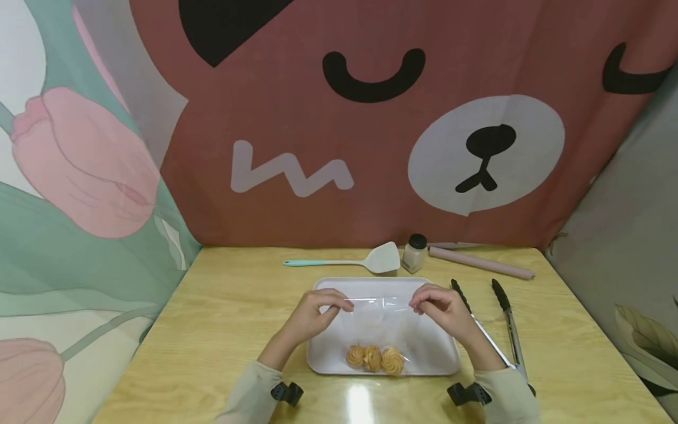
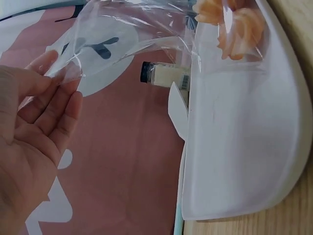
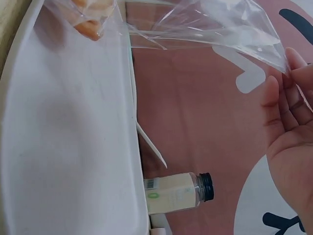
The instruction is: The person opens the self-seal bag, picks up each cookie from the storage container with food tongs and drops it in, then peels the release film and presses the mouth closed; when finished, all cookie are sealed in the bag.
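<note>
A clear plastic bag (image 1: 378, 327) is stretched between both hands above a white tray (image 1: 323, 353). At its lower end lie three swirled cookies (image 1: 373, 357), inside the film near the tray's front rim. My left hand (image 1: 316, 315) pinches the bag's upper left corner between thumb and fingers. The upper right corner is pinched by my right hand (image 1: 444, 307). In the left wrist view the film (image 2: 132, 29) runs from the fingers down to the cookies (image 2: 239, 29). The right wrist view shows the bag (image 3: 215, 24) pulled up taut, its corner at the fingertips.
Behind the tray lie a white spatula (image 1: 382, 258) with a mint handle, a small black-capped jar (image 1: 415, 253) and a pinkish rod (image 1: 479, 262). Metal tongs (image 1: 512, 330) with black tips lie right of the tray, partly under the right forearm. A printed cloth (image 1: 371, 212) hangs behind the table.
</note>
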The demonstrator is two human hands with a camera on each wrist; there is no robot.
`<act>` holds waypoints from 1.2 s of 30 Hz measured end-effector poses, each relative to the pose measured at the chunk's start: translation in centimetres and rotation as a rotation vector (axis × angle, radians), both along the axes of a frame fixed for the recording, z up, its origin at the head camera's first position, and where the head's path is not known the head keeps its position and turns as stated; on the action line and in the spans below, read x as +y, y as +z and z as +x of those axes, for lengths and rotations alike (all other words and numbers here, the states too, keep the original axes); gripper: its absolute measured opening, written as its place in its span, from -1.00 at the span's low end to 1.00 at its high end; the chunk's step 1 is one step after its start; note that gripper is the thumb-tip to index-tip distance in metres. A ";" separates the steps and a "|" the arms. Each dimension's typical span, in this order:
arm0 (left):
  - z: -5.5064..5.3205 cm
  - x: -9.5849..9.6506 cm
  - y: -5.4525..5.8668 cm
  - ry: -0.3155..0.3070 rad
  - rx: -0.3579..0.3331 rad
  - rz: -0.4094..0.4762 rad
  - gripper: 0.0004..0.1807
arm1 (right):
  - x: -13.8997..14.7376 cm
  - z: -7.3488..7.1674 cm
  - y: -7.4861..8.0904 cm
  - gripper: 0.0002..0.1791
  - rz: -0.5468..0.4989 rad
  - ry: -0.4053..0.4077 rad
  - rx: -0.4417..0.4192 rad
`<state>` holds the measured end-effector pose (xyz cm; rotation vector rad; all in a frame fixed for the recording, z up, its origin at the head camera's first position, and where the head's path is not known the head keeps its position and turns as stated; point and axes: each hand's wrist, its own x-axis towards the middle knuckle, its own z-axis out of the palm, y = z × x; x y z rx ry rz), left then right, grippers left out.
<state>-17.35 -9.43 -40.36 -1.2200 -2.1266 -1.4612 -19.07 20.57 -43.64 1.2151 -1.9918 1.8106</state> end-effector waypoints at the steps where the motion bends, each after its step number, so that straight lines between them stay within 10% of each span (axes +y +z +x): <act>1: 0.0 0.0 0.0 0.005 0.004 -0.007 -0.74 | 0.0 -0.1 0.1 -0.76 0.008 -0.006 0.008; 8: -0.5 0.2 -1.5 0.065 0.005 0.008 -0.89 | 0.2 0.3 -0.1 -0.81 0.026 -0.022 0.046; 18: -1.7 1.0 -3.8 0.275 -0.045 0.070 -0.83 | -1.0 0.5 0.3 -0.91 0.083 -0.262 0.062; 29: -0.7 0.8 -3.1 0.292 -0.130 0.047 -0.76 | -1.5 1.0 0.7 -0.56 0.102 -0.368 0.198; 36: -1.0 1.0 -3.3 0.249 -0.228 0.039 -0.82 | -1.2 0.9 0.6 -0.59 0.077 -0.348 0.070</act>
